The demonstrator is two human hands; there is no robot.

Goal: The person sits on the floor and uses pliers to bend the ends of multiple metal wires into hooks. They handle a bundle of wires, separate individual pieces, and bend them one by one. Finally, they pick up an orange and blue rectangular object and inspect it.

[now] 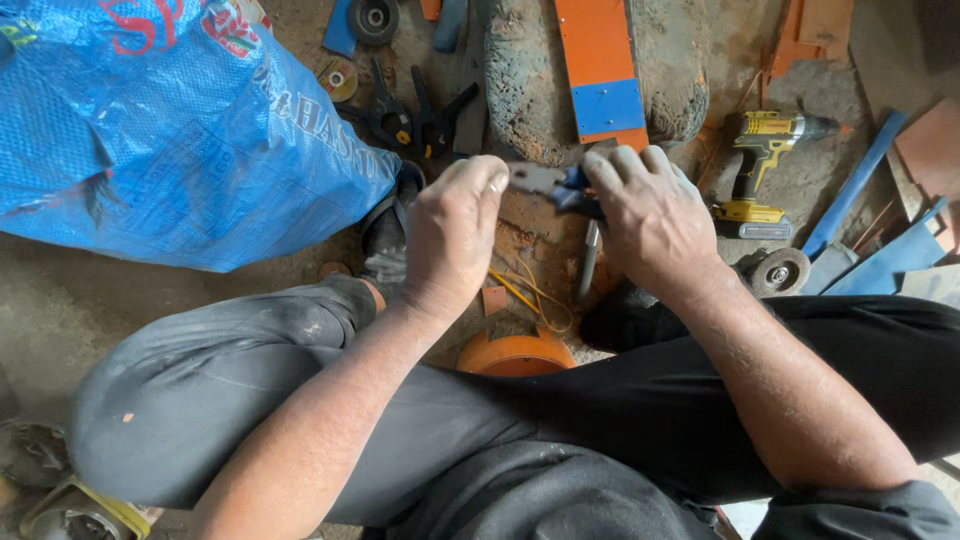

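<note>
I sit low over a dusty workshop floor with my knees spread. My left hand [455, 232] is closed around something small that its fingers hide, and its thumb presses the grey metal end of a tool [535, 178]. My right hand [648, 215] grips the same tool by its blue body; a thin metal shaft [589, 260] hangs down from under that hand. Both hands meet over the tool, above yellow wires [530, 295] lying on the floor.
A big blue woven sack [170, 130] fills the left. Black clamps [410, 120] lie beyond my hands, an orange and blue board [600, 70] on a stone, a yellow cordless drill [760, 165] at right, blue strips [860, 180], a grinding disc [780, 270], an orange round rim [515, 355] between my legs.
</note>
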